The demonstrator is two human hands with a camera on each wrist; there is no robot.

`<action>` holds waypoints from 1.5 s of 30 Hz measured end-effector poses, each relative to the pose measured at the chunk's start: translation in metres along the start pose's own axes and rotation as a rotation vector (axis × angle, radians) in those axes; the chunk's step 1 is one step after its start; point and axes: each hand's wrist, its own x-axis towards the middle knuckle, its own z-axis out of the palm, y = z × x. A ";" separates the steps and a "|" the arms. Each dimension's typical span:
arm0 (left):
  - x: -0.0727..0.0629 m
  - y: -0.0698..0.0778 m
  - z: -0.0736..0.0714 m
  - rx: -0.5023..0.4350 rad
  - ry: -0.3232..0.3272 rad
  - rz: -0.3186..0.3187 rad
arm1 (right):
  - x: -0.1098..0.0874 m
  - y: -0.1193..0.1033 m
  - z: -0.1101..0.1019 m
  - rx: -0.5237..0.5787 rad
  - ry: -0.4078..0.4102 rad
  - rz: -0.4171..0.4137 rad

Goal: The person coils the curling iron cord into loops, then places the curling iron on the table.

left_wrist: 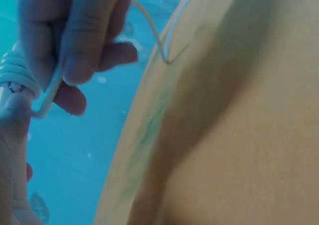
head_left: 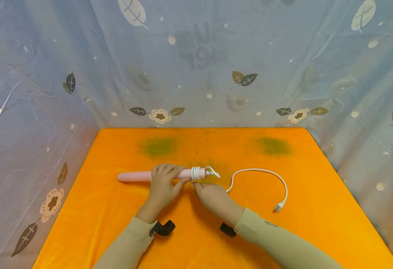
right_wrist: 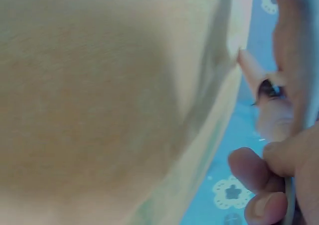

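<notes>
A slim pink hair styling iron (head_left: 134, 176) lies crosswise in front of me, its narrow end to the left. My left hand (head_left: 162, 183) grips it near the middle, fingers over the top and thumb along the near side. White power cord (head_left: 195, 173) is wound in several turns round the iron's right end, where a short loop leaves the tip. Just below those turns, my right hand (head_left: 214, 198) pinches the cord; the left wrist view shows the pinched cord (left_wrist: 50, 93) between thumb and fingers. The right hand hides part of the cord in the head view.
The cord's free length curves over the orange table cover (head_left: 317, 224) to the right and ends in a two-pin plug (head_left: 278, 206). Patterned blue-grey curtains (head_left: 196, 74) enclose the back and sides. Black wrist mounts (head_left: 164, 228) sit at both cuffs.
</notes>
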 end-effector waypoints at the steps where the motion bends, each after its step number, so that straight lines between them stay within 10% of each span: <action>1: 0.000 0.000 0.001 0.016 -0.014 -0.003 | 0.001 -0.001 -0.003 0.006 -0.012 -0.009; 11: -0.008 -0.003 0.003 0.134 -0.172 0.049 | 0.008 0.005 -0.031 -0.008 0.018 -0.081; 33: -0.014 0.000 0.001 0.068 -0.277 0.064 | 0.019 0.047 -0.070 0.267 0.024 -0.033; 42: -0.014 0.003 -0.004 0.061 -0.317 0.121 | 0.023 0.067 -0.073 0.615 -0.183 0.219; 45: -0.017 0.003 -0.003 0.060 -0.324 0.169 | 0.023 0.071 -0.071 0.555 -0.178 0.221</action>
